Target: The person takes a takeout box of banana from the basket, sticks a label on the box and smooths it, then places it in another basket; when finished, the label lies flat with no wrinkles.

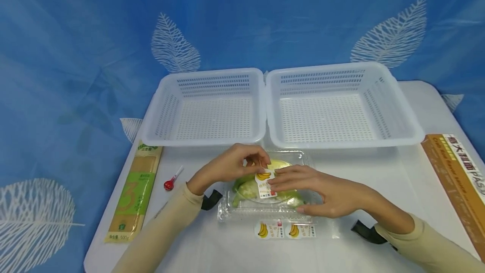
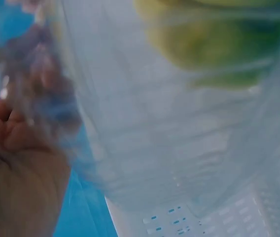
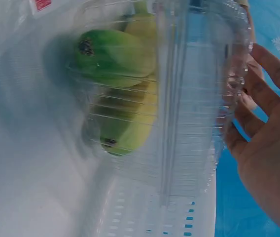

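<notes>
A clear plastic clamshell box (image 1: 227,212) holding green-yellow bananas (image 1: 246,188) lies in the middle of the table in the head view. On its lid is a white label (image 1: 267,186) printed with bananas. My left hand (image 1: 236,163) has curled fingers, the thumb and index at the label's upper edge. From the other side my right hand (image 1: 326,191) reaches over the lid, its fairly straight fingers touching the label's right edge. In the right wrist view the bananas (image 3: 115,59) show through the box's ribbed side. The left wrist view is blurred by the plastic.
Two white baskets (image 1: 210,142) (image 1: 348,142) stand side by side behind the box. Two more banana labels (image 1: 269,231) (image 1: 301,231) lie in front of it. A red lollipop (image 1: 169,185) and a noodle pack (image 1: 132,193) are left, a brown pasta box (image 1: 451,176) right.
</notes>
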`<state>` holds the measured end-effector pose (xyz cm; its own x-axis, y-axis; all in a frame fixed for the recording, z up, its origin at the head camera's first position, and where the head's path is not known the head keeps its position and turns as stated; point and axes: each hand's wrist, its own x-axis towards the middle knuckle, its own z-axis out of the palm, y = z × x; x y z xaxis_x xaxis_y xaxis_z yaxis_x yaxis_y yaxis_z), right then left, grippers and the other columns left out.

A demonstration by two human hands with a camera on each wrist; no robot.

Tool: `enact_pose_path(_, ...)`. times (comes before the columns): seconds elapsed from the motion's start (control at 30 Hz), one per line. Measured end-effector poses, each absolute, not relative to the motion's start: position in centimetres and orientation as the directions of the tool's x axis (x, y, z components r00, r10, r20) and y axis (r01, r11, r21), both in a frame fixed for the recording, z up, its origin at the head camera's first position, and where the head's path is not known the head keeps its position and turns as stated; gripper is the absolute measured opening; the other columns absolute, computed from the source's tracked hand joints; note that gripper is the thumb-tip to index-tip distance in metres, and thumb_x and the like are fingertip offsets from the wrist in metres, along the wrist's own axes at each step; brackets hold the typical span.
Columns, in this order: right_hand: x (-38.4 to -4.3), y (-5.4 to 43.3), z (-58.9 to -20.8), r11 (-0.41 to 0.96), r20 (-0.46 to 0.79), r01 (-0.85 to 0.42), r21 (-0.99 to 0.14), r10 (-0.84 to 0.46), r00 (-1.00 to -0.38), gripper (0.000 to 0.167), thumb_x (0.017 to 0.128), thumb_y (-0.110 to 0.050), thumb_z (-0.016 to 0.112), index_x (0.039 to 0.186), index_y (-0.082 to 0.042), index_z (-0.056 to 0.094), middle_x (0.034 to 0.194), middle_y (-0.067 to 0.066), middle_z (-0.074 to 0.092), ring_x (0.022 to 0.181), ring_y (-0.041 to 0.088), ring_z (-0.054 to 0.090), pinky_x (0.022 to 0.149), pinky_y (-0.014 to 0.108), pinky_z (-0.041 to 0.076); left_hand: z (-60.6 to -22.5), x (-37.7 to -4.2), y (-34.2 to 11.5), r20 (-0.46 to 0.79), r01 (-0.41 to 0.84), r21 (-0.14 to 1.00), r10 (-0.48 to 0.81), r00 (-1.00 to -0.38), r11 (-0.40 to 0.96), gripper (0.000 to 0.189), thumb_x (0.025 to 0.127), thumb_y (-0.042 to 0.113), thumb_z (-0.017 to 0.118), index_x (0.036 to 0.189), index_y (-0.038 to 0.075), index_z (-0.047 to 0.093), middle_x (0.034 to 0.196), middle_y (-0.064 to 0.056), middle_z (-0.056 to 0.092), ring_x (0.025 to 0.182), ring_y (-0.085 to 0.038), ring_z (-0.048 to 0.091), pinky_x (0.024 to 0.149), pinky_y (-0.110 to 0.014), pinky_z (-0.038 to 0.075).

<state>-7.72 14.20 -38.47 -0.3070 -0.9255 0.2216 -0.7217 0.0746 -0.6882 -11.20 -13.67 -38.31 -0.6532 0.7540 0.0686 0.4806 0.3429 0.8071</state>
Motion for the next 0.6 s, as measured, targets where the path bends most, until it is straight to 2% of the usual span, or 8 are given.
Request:
enact_pose_path(0.13,-7.7,13.9,-38.9,0.099,0.218,-0.747,-0.658,-0.924,-0.314,0.057,0.091,-0.014,0.066,0.145,-0.019,0.048,0.152,0.001,0.044,0.143,0.026,0.034,0.111,0.046,0.032,-38.2,-11.2,-13.4,0.105,0.501,0.79,0.728,-0.677,0.352,0.013,0.088,0.005,0.072,0.1,0.007,0.068,0.089,0.0,0.071,0.075,-0.001,0.059,0.062,-0.019,0.05)
enact_pose_path(0.3,-7.6,13.8,-39.3,0.136,0.183,-0.746,-0.652,-0.926,-0.329,0.058,0.091,-0.017,0.066,0.146,-0.022,0.047,0.153,0.0,0.042,0.144,0.024,0.033,0.105,0.054,0.034,-38.3,-11.1,-13.2,0.117,0.504,0.786,0.715,-0.69,0.358,0.011,0.087,0.004,0.073,0.095,0.009,0.069,0.089,0.001,0.071,0.074,-0.001,0.06,0.062,-0.019,0.05)
enact_pose_path(0.5,-7.6,13.9,-39.7,0.158,0.164,-0.771,-0.617,-0.932,-0.322,0.06,0.091,-0.02,0.067,0.147,-0.022,0.045,0.155,0.0,0.04,0.144,0.025,0.032,0.103,0.056,0.035,-38.6,-11.0,-13.5,0.183,0.557,0.752,0.7,-0.691,0.352,0.015,0.086,0.01,0.075,0.1,0.008,0.07,0.096,-0.001,0.072,0.084,-0.007,0.063,0.071,-0.022,0.051)
enact_pose_path(0.6,-7.6,14.0,-39.9,0.158,0.175,-0.786,-0.597,-0.931,-0.32,0.06,0.09,-0.02,0.068,0.146,-0.021,0.046,0.155,0.001,0.039,0.145,0.026,0.031,0.102,0.055,0.035,-38.7,-10.8,-13.7,0.196,0.555,0.78,0.73,-0.655,0.289,0.014,0.089,0.01,0.071,0.103,0.006,0.069,0.097,-0.002,0.072,0.086,-0.009,0.063,0.075,-0.024,0.053)
